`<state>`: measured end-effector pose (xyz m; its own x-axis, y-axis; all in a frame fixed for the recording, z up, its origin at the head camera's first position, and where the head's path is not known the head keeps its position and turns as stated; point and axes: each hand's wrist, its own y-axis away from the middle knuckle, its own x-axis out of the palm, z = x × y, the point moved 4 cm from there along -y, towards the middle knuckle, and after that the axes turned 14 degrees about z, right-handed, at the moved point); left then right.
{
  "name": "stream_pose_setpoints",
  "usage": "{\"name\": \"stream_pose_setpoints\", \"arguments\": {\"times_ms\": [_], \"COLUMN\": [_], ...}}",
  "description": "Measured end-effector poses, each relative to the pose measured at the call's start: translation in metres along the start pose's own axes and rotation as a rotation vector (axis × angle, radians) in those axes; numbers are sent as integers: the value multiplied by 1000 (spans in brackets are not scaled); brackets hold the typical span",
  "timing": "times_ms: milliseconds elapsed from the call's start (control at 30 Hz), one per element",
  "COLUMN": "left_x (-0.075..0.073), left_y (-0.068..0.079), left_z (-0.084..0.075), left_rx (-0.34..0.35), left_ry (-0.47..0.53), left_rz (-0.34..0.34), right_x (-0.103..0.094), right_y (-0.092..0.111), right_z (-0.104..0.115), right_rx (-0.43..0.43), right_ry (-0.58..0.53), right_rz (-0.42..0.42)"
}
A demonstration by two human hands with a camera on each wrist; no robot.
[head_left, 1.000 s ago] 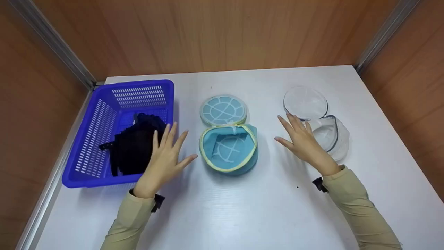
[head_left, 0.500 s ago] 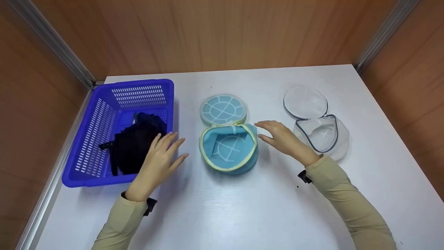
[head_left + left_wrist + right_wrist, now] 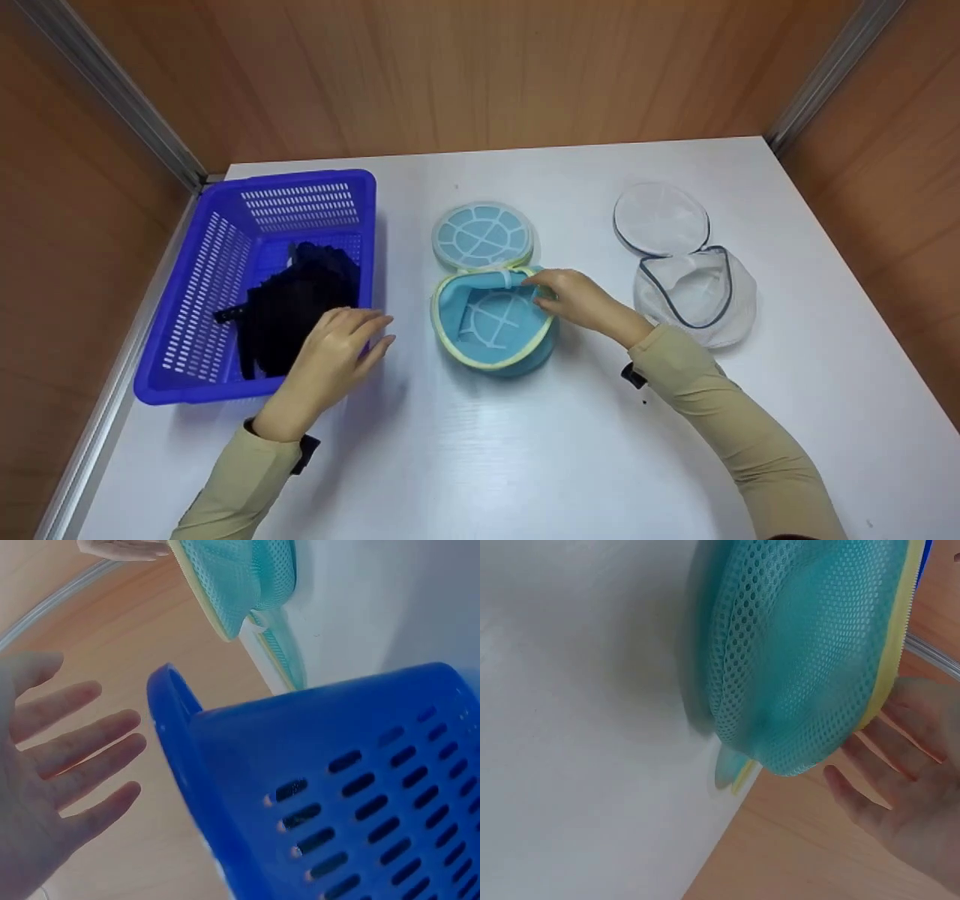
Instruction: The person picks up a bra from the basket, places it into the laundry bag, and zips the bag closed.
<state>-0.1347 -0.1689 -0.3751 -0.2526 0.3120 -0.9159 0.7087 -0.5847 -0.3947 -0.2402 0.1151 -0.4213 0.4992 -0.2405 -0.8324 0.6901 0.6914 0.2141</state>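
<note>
A light-blue mesh laundry bag (image 3: 450, 334) with a yellow zip edge stands unzipped on the table, its round lid (image 3: 484, 236) folded back behind it. At the right side of its mouth is my right hand (image 3: 581, 301), fingertips right at the yellow rim and fingers loosely spread in the right wrist view. My left hand (image 3: 326, 367) hovers over the near right edge of the blue plastic basket (image 3: 367, 225), fingers relaxed and holding nothing. Inside the basket lies a heap of black clothing (image 3: 289, 322).
A white mesh laundry bag (image 3: 735, 307) with a dark zip edge lies unzipped at the right, its round lid (image 3: 661, 219) laid back. Wooden panels (image 3: 480, 75) enclose the white table (image 3: 480, 465) at the back and sides.
My right hand has moved left from the white mesh bag to the blue bag's rim. My left hand has drawn slightly back and to the left, its fingers less spread.
</note>
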Motion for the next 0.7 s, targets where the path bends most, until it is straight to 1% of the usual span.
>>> {"name": "stream_pose_setpoints", "arguments": {"times_ms": [233, 433, 567, 700], "left_x": [-10, -27, -42, -52], "left_y": [1, -3, -9, -15], "left_z": [6, 13, 22, 37], "left_rx": [10, -4, -34, -96], "left_ry": [-22, -67, -66, -61], "left_rz": [56, 115, 164, 237], "right_x": [4, 8, 10, 12], "right_y": [-5, -6, -6, -4], "right_z": [-3, -6, -8, -10], "right_rx": [27, 49, 54, 49], "right_ry": [-30, -29, -43, -52], "right_rz": [112, 157, 173, 181]}}
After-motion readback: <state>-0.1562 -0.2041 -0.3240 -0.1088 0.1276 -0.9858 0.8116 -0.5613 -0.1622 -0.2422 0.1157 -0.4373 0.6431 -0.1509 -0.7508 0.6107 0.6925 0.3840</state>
